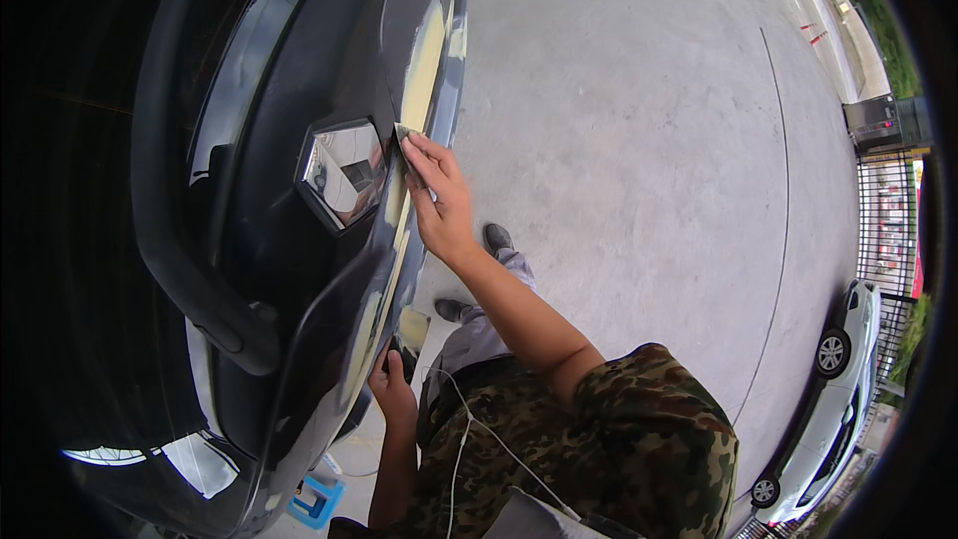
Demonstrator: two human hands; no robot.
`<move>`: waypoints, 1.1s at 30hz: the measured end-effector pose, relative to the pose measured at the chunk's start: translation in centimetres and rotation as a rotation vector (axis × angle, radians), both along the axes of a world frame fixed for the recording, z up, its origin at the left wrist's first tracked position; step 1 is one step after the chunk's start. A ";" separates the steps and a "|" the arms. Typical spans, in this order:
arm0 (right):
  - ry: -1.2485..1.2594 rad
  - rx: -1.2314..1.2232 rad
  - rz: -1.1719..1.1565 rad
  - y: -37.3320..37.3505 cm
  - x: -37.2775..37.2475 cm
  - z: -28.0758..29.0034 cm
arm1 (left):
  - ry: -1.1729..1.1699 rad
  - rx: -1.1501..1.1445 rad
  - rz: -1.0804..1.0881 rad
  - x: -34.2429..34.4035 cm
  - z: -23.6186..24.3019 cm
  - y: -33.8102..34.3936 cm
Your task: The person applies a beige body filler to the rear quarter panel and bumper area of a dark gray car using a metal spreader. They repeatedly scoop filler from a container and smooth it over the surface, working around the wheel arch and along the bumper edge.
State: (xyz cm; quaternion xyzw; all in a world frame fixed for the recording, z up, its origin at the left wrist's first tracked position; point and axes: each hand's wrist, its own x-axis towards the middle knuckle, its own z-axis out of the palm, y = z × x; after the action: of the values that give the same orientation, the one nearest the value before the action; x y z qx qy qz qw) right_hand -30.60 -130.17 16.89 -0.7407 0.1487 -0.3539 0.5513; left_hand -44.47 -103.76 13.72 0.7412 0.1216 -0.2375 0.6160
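Observation:
My right hand (439, 195) presses a thin, flat greyish piece (402, 132), perhaps a spreader, against the edge of a dark car's body panel (344, 70). The fingers are closed along the piece and partly hide it. Under and beyond the hand, a long strip of pale yellow filler (424, 60) runs along the panel edge. Lower down, close to the bodywork, my left hand (395, 387) is closed around a dark-handled flat tool (411, 327) smeared with pale yellow paste. Its grip is partly hidden by the fingers.
A chrome badge (342, 175) and a thick black curved bar (160, 170) are on the car. A thin white cable (464, 399) hangs over my camouflage shirt. A blue stool-like object (315, 502) stands below the car. Grey concrete floor (619, 140) stretches right toward a parked silver car (828, 409).

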 end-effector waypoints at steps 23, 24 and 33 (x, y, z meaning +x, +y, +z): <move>0.033 0.233 0.133 -12.3 7.9 1.1 | -0.128 0.023 0.038 0.4 3.8 -6.0; 0.015 0.211 0.157 -11.7 6.9 0.8 | -0.095 0.040 0.026 0.5 3.8 -6.2; -0.021 0.044 0.056 -17.6 6.8 -0.6 | -0.075 0.055 0.024 1.3 3.6 -8.2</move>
State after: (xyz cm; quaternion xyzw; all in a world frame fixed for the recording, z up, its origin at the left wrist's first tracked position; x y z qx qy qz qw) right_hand -23.85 -147.74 16.27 -0.7285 0.1296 -0.3428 0.5787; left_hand -43.12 -112.00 17.32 0.7647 0.1135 -0.1986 0.6024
